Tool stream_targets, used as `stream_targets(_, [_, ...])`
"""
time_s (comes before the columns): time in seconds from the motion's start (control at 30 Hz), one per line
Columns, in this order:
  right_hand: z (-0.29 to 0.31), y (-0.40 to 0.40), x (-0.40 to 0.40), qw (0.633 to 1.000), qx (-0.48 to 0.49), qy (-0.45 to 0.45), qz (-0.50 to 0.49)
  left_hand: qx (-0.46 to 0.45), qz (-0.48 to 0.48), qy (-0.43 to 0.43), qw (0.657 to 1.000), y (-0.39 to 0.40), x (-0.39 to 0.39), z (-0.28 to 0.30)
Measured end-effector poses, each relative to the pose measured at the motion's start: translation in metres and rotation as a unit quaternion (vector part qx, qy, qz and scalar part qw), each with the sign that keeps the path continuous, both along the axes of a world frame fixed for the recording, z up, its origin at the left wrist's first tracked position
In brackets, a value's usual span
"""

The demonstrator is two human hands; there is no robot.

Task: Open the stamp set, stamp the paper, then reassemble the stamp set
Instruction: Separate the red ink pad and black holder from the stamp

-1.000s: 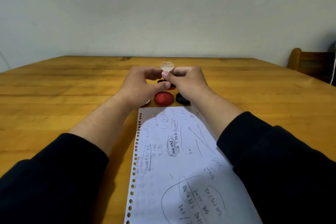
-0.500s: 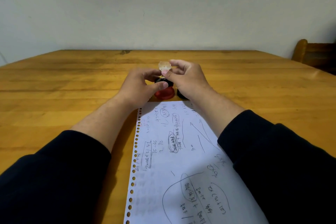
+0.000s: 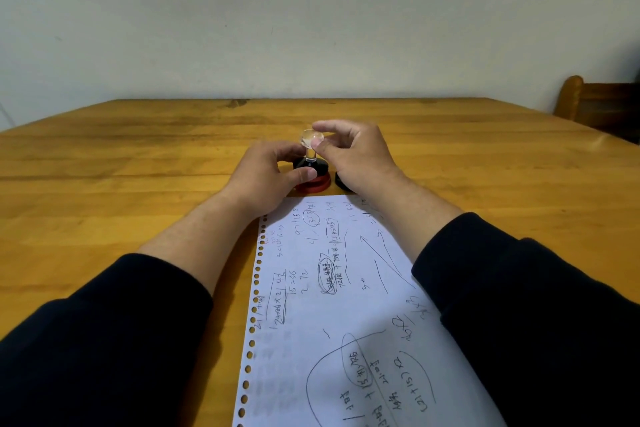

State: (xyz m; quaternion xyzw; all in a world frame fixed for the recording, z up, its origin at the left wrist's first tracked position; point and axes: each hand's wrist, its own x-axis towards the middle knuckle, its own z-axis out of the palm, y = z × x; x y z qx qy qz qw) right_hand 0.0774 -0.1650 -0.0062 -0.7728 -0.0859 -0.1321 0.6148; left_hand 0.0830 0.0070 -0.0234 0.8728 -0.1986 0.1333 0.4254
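Note:
A stamp (image 3: 309, 152) with a clear knob, clear stem and black base stands on the red ink pad (image 3: 316, 185) just beyond the paper. My right hand (image 3: 353, 156) pinches the clear knob between thumb and forefinger. My left hand (image 3: 266, 177) curls round the left side of the black base and the pad, thumb against the base. A black round lid (image 3: 341, 181) lies right of the pad, partly hidden under my right hand. The white punched paper (image 3: 332, 305) with handwritten notes lies between my forearms.
The wooden table (image 3: 121, 166) stretches to both sides and behind the stamp set. A wooden chair back (image 3: 595, 104) stands at the far right against the pale wall.
The stamp has come down from above the pad onto the red ink pad. Both hands moved with it, slightly lower and toward me.

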Motion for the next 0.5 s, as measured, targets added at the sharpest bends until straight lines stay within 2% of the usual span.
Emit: stream_targets(0.5, [-0.0053, 0.0012, 0.0045, 1.000, -0.019, -0.004, -0.002, 0.012, 0.002, 0.000, 1.000, 0.0009, 0.0054, -0.0050])
